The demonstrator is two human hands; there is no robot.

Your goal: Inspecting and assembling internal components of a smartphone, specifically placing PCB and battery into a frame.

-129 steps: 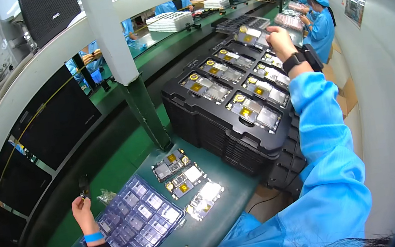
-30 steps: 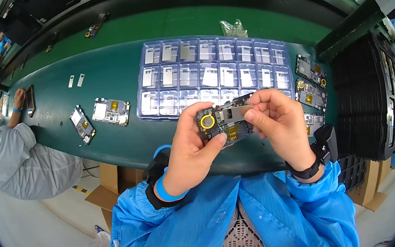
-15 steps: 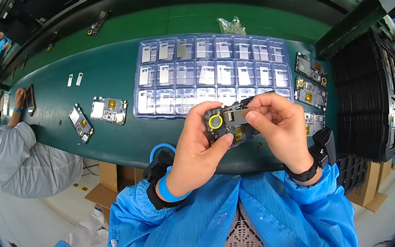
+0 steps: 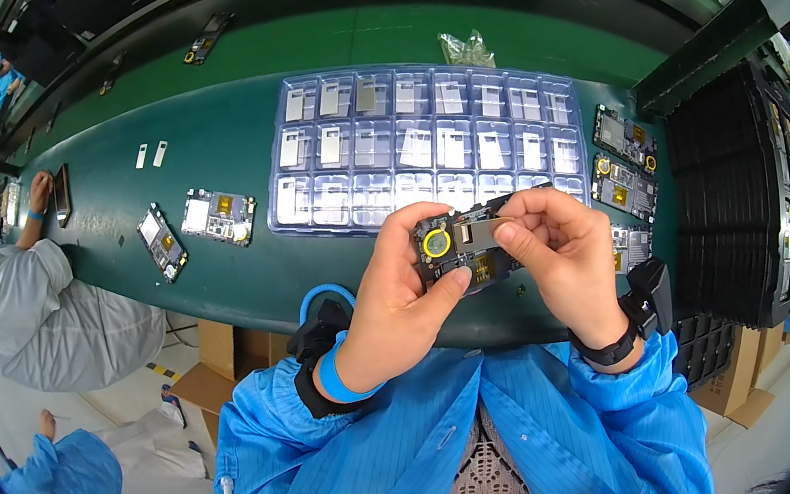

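Left hand point(image 4: 392, 298) grips dark rectangular circuit board with yellow ring point(image 4: 484, 266) between thumb and fingers, over near edge of dark green tabletop point(image 4: 219, 140). Right hand point(image 4: 566, 255) pinches thin silver-grey metal plate point(image 4: 482, 236) over board's face; cannot tell whether seated. Clear plastic compartment tray point(image 4: 274, 191) with silver pieces just beyond hands; three populated circuit boards point(image 4: 623, 195) beside tray's right.

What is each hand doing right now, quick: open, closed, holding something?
Left hand: closed, holding a circuit board by its left end.
Right hand: closed, pinching a small grey plate over that board.
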